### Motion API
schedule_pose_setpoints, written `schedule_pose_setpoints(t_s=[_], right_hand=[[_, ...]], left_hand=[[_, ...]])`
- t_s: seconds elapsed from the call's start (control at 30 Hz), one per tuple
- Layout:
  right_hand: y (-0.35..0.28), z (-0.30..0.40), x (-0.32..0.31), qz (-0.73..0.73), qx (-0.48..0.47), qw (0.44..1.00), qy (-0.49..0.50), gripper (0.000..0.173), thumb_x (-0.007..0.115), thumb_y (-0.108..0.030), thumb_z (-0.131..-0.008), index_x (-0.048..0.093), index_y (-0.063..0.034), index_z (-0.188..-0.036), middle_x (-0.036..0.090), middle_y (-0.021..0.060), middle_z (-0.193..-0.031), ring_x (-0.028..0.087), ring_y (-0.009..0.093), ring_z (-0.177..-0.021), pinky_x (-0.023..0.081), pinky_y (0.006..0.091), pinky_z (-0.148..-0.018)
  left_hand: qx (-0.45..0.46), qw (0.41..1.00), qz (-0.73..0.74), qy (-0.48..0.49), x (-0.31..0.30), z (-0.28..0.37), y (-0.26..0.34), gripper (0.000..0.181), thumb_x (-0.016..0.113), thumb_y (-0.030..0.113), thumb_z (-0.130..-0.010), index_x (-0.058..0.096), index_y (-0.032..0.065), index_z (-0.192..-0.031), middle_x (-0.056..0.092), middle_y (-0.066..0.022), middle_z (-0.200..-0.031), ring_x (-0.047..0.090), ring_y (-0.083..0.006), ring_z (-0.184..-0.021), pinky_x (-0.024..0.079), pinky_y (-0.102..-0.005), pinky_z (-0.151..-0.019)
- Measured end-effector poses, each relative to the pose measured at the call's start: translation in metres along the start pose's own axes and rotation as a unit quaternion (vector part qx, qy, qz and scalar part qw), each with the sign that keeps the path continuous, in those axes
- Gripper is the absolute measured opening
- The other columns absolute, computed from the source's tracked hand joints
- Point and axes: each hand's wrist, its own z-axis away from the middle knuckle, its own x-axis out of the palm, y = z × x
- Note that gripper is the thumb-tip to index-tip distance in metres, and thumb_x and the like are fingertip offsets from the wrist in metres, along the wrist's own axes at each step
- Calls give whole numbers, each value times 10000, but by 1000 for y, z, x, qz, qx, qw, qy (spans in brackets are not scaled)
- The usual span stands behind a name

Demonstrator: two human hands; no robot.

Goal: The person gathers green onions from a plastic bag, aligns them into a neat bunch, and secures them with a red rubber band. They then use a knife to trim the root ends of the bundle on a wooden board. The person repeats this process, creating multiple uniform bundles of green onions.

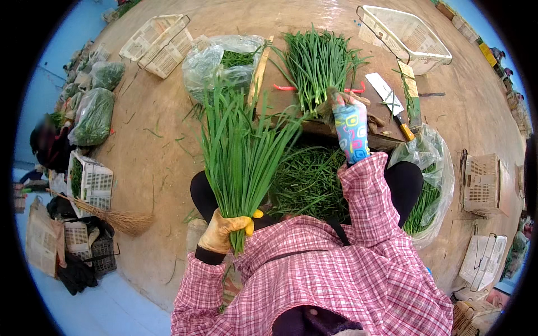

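My left hand (229, 231), in a worn yellow-tipped glove, grips a bunch of long green leafy stalks (239, 168), likely Chinese chives, near the stalk ends; the leaves fan out away from me. My right hand (342, 105), with a patterned sleeve cover at the wrist, is at the near edge of a low wooden board, beside the stalk ends of a second bunch (319, 63). Its fingers are partly hidden, so their hold is unclear. Red ties (286, 87) stick out from under that bunch. A cleaver (384, 92) with a wooden handle lies on the board to the right.
Loose green leaves (311, 185) lie below the board between my knees. Plastic bags of greens stand at left (201, 63) and right (441, 189). Crates (168, 50) stand around on the floor. A straw broom (130, 220) and another person (50, 143) are at far left.
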Motion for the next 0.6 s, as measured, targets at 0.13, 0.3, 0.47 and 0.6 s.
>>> schedule_pose_setpoints(t_s=[0.13,0.3,0.47,0.6], right_hand=[[-18,31,31,169,-16,971,-169,268,645,-126,-886,662,35,-1100,691,52,-877,623,96,-760,503,230,-687],[4,50,51,273,-8,922,-274,274,753,-161,-790,696,-24,-1020,713,67,-850,661,153,-761,519,296,-723],[26,39,44,358,-158,919,-45,222,679,-295,-826,670,-85,-898,670,167,-772,665,338,-749,528,422,-684],[-8,41,49,238,-79,957,-148,373,729,-362,-787,675,-74,-1017,690,170,-911,656,344,-877,518,419,-782]], left_hand=[[41,998,-39,38,7,4,0,331,689,135,-838,630,-78,-1084,659,-105,-782,601,-165,-655,466,-261,-591],[26,988,-153,28,7,2,3,364,652,207,-889,624,-88,-1100,631,-82,-728,564,-148,-629,436,-247,-612],[32,998,-58,16,9,4,5,407,667,261,-864,630,-99,-1050,634,-96,-735,557,-145,-627,454,-272,-606],[13,994,-88,57,12,8,7,408,666,263,-866,633,-106,-1039,638,-96,-737,558,-147,-621,461,-269,-615]])
